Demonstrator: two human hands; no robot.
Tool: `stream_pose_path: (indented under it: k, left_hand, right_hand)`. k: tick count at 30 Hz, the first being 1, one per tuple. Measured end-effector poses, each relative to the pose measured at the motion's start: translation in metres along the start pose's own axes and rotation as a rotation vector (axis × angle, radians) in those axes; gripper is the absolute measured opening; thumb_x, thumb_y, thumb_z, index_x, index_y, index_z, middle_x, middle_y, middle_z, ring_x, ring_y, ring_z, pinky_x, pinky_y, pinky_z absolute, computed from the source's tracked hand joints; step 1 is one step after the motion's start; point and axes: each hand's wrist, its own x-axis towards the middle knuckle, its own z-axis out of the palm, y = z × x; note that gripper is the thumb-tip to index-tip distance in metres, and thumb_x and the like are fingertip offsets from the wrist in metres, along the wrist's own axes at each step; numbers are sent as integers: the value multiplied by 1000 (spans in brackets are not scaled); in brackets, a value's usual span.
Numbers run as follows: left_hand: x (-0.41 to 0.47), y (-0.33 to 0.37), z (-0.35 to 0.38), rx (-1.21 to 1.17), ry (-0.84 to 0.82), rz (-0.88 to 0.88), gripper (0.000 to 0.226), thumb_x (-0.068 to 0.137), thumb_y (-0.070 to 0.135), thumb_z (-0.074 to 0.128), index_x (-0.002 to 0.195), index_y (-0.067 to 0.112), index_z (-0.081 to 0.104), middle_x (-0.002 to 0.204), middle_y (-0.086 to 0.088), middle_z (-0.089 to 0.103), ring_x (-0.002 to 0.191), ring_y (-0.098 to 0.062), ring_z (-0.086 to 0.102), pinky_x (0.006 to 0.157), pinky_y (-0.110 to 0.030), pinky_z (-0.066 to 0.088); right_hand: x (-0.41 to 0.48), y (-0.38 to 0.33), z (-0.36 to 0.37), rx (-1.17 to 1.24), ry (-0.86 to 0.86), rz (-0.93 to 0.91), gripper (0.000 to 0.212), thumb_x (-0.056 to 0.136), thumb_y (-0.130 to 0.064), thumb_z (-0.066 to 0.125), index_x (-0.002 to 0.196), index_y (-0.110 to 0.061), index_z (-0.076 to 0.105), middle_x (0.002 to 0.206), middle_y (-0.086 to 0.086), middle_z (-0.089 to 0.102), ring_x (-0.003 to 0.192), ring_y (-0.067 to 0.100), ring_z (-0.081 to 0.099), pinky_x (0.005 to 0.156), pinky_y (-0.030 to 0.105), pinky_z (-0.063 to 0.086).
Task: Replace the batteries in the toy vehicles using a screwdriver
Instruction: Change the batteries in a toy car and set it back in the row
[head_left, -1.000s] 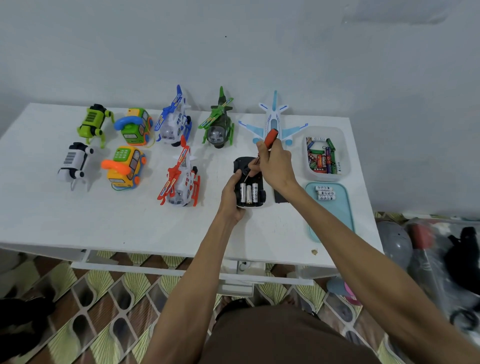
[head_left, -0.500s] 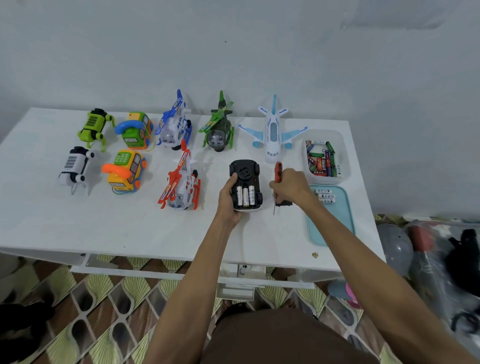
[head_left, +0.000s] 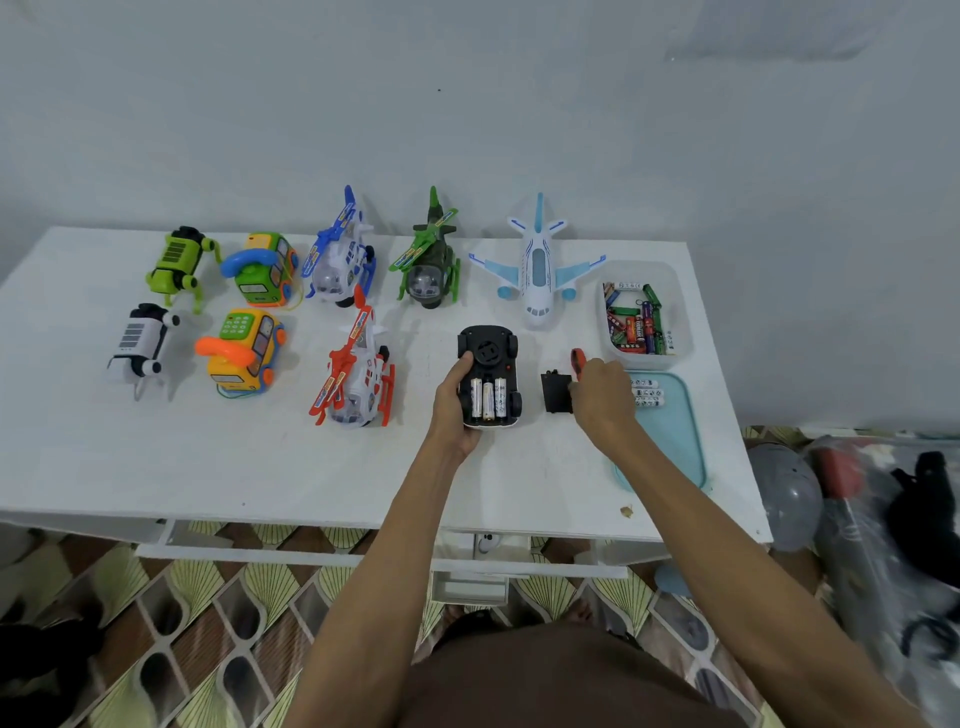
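Toy car (head_left: 488, 353) lay belly-up, three round batteries (head_left: 487, 397) showing. Left hand (head_left: 452, 410) gripped its side; right hand (head_left: 602, 395) curled round the red screwdriver (head_left: 577, 358) by a flat black lid (head_left: 555, 392).

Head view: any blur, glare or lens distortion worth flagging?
Head view: wide-angle bend curves the table edges; light is soft and even, with faint shadows beside the toys and no glare; the clutter at the right edge is smeared; the centre is sharp.
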Motion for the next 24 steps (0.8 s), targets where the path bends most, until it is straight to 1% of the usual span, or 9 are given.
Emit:
stream_pose_path:
  k: [3, 6, 9, 12, 16, 19, 22, 23, 24]
  left_hand:
    - [0, -1, 0, -3, 1, 15, 38, 101, 37, 53, 119, 9, 70, 104, -13, 73, 83, -27, 71, 77, -41, 59]
    - [-1, -2, 1, 1, 17, 16, 40, 101, 38, 53, 120, 8, 70, 105, -13, 72, 85, -27, 70, 78, -40, 59]
    - [-3, -1, 6, -2, 26, 13, 41, 101, 40, 51, 123, 9, 67, 101, -12, 72, 84, -26, 69, 74, -38, 58]
    - [-3, -1, 8, -5, 45, 11, 40, 101, 40, 50, 121, 9, 68, 95, -10, 72, 79, -23, 69, 68, -33, 58]
    - [-4, -1, 9, 1, 53, 22, 50, 100, 41, 53, 132, 4, 62, 100, -12, 72, 83, -24, 70, 69, -32, 59]
    - [-3, -4, 7, 8, 59, 35, 53, 99, 41, 55, 136, 3, 61, 105, -13, 71, 89, -26, 69, 74, -34, 59]
    - [-2, -5, 6, 19, 55, 44, 49, 100, 41, 53, 130, 4, 65, 103, -12, 72, 86, -24, 69, 75, -34, 57]
    - [-3, -4, 7, 19, 51, 45, 46, 100, 40, 52, 126, 6, 66, 100, -11, 73, 84, -24, 69, 75, -34, 57]
    - [-3, -3, 8, 21, 51, 44, 44, 101, 40, 51, 124, 7, 67, 99, -11, 74, 83, -23, 70, 74, -33, 57]
  right_hand:
    - [-6, -1, 2, 14, 72, -61, 24, 104, -20, 51, 115, 0, 58, 112, 20, 62, 100, 36, 61, 69, 39, 43]
    - [-19, -8, 0, 129, 215, -251, 24, 104, -24, 50, 114, -7, 62, 108, 11, 64, 93, 30, 62, 68, 36, 42]
    - [-36, -22, -4, 373, 235, -471, 23, 102, -29, 55, 119, -19, 66, 108, 0, 62, 83, 17, 65, 81, 36, 51]
    - [-44, -29, 1, 265, 161, -595, 26, 101, -31, 55, 123, -25, 68, 111, -2, 60, 82, 13, 63, 105, 43, 40]
    - [-52, -32, 5, 182, 133, -610, 29, 101, -28, 56, 128, -20, 66, 119, 1, 57, 96, 19, 65, 98, 35, 29]
    - [-56, -34, 6, 242, 176, -614, 20, 96, -24, 65, 115, -17, 63, 109, -1, 61, 99, 20, 61, 95, 28, 24]
    - [-57, -34, 9, 421, 192, -554, 15, 90, -17, 71, 100, -17, 60, 91, -8, 62, 97, 22, 58, 96, 3, 19]
    - [-58, -34, 10, 515, 200, -527, 16, 89, -16, 72, 99, -18, 61, 89, -11, 62, 97, 20, 60, 101, 0, 18]
    - [-58, -35, 10, 617, 211, -499, 16, 89, -15, 72, 101, -20, 62, 90, -15, 64, 96, 14, 63, 107, 5, 24]
